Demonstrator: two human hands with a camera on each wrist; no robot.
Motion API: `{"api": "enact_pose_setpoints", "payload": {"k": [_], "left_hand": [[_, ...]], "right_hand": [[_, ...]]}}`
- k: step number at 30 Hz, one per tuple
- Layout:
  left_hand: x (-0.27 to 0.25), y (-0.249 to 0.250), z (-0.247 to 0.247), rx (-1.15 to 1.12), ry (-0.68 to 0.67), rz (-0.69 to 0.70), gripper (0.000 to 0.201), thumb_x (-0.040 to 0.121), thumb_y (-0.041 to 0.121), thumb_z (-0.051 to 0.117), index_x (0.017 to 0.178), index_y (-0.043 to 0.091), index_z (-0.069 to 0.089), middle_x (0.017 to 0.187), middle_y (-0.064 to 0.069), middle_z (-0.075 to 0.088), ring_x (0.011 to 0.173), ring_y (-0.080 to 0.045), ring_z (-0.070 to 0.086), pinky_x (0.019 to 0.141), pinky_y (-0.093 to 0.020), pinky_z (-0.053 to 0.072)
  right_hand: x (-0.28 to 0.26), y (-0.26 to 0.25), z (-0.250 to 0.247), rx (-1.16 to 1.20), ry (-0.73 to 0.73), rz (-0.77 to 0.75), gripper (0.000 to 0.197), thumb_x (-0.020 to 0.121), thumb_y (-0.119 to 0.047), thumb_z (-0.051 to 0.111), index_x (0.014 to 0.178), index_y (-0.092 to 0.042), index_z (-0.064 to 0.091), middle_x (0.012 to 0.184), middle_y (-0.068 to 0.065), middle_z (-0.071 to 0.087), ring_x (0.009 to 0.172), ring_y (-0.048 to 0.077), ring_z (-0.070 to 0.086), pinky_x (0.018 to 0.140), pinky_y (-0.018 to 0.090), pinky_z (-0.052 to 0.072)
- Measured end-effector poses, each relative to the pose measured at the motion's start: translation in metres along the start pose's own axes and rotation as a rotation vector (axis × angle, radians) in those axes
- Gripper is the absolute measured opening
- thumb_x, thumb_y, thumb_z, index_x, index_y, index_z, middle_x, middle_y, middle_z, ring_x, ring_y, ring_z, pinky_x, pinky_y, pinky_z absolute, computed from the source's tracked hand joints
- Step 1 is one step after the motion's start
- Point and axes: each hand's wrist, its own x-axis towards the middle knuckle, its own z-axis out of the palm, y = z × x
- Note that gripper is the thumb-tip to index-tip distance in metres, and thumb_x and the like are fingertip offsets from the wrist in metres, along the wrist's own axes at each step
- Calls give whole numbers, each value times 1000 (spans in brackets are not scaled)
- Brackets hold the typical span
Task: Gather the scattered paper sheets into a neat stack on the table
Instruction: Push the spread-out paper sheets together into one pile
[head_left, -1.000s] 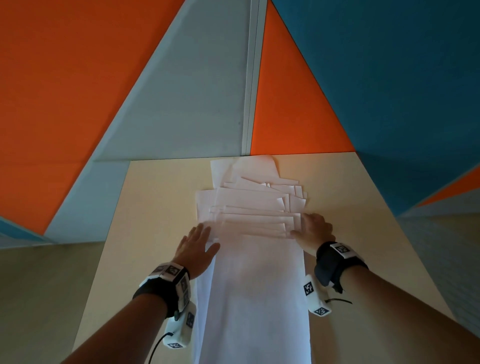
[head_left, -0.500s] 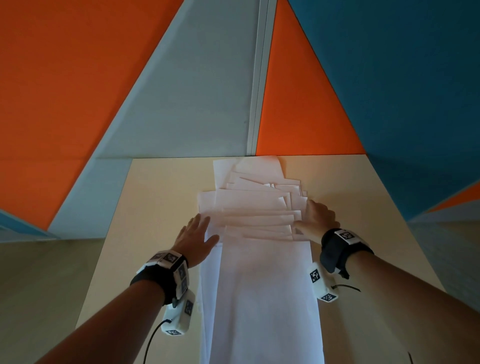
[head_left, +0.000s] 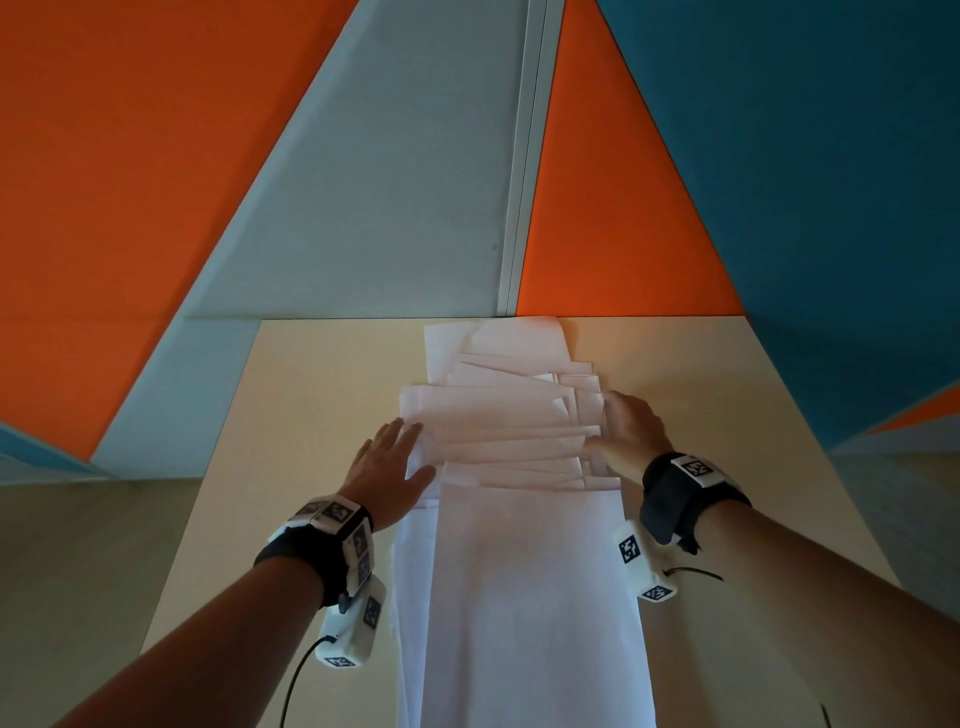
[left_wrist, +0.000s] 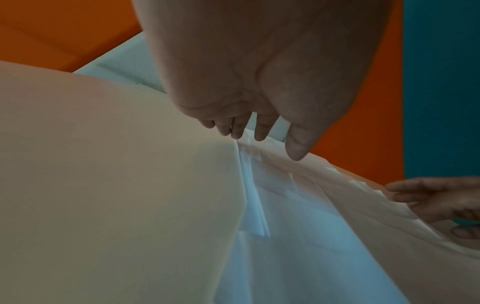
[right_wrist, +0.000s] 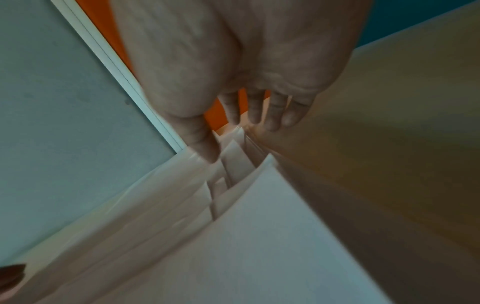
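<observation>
Thin white paper sheets (head_left: 509, 431), fanned on the smooth beige table (head_left: 311, 395), are flanked by the left hand (head_left: 387, 467) and right hand (head_left: 628, 431), fingers spread flat.

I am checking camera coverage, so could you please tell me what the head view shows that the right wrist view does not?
Only the head view shows the whole fanned run of paper sheets, the left hand at its left edge and both wristbands. Only the right wrist view shows the right hand's fingertips at the staggered sheet edges. Both show the right hand, the sheets and the table.
</observation>
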Motion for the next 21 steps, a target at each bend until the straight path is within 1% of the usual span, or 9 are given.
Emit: {"api": "enact_pose_setpoints", "payload": {"k": [2,3,5,7,10,12,16,19,21], "left_hand": [[1,2,1,18,-58,-5,69,96,42,41,153,21,9,163,-5,-1,150,-19,-1,122,-38,4],[1,4,2,16,-62,-1,69,96,42,42,153,20,10,163,-6,-2,150,-20,0,122,-38,4],[1,7,1,-38,-27,1,67,95,42,45,152,20,17,162,-6,5,150,-20,5,122,-39,8],[0,9,-4,-100,-4,-9,64,95,40,47,151,20,22,162,-6,12,149,-20,10,121,-37,11],[-2,7,-11,-140,-17,-14,61,96,37,48,150,22,24,161,-5,16,148,-20,16,119,-34,13],[-2,3,-13,-148,-25,-18,61,96,35,49,150,22,24,161,-4,16,148,-20,18,118,-34,15],[-4,-1,-12,-168,6,-61,65,95,32,51,151,21,22,162,-4,9,149,-20,15,118,-33,14],[-4,2,-11,-175,-26,-62,65,95,31,51,152,23,19,162,-3,8,148,-20,16,118,-33,15],[-4,4,-14,-190,-46,-67,65,95,32,50,152,26,18,162,-2,8,148,-20,15,118,-35,14]], "right_hand": [[6,1,0,20,4,9,66,63,-31,61,127,-18,48,128,13,55,110,32,57,84,40,53],[6,0,1,37,2,7,68,67,-28,62,133,-17,45,133,13,52,115,31,55,86,37,50],[4,-8,4,88,-22,9,78,77,-23,65,147,-23,32,146,8,42,131,28,45,97,36,44],[6,-14,7,158,-41,4,81,78,-24,66,149,-29,28,151,5,39,136,26,41,102,37,42],[3,-20,9,207,-56,-49,77,78,-25,69,146,-32,33,145,1,48,128,23,49,95,33,44],[1,-19,10,213,-87,-69,77,77,-26,71,145,-33,34,144,-1,50,126,22,51,94,32,44],[-2,-16,6,135,-37,-27,71,83,-18,63,147,-25,32,146,2,48,128,24,49,95,30,43],[-6,-21,10,190,-48,-25,70,78,-18,64,142,-29,39,137,0,55,118,21,55,86,28,45],[-8,-25,14,231,-83,-38,73,75,-21,66,141,-33,39,136,-3,55,118,21,55,88,31,49]]}}
